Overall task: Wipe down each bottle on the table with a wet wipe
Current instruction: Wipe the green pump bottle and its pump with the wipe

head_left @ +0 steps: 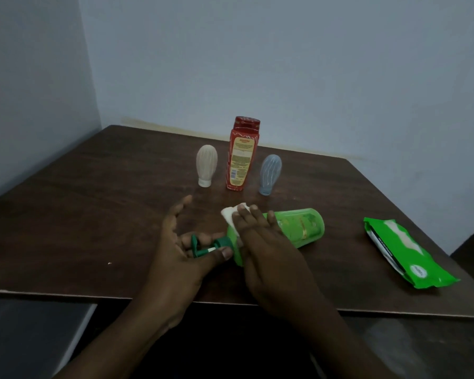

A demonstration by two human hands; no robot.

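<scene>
Green glossy plastic, the pump bottle lies sideways on the dark wood tabletop. The left hand pinches its pump neck. The right hand, fingers straight, presses a white wipe on its shoulder. Behind, a ribbed beige bottle and a grey bottle flank a red bottle.

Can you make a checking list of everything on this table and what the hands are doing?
Surface: dark brown wooden table, set in a room corner.
Job's things: green plastic pump bottle lies on its side; white wet wipe on it; red labelled bottle, beige ribbed bottle and grey ribbed bottle stand behind; green wipes pack at right.
Clutter: tiny white speck.
Grippers: left hand grips the bottle's pump; right hand presses the wipe with straight fingers.
Cables: nothing seen.
Surroundings: plain pale walls.
</scene>
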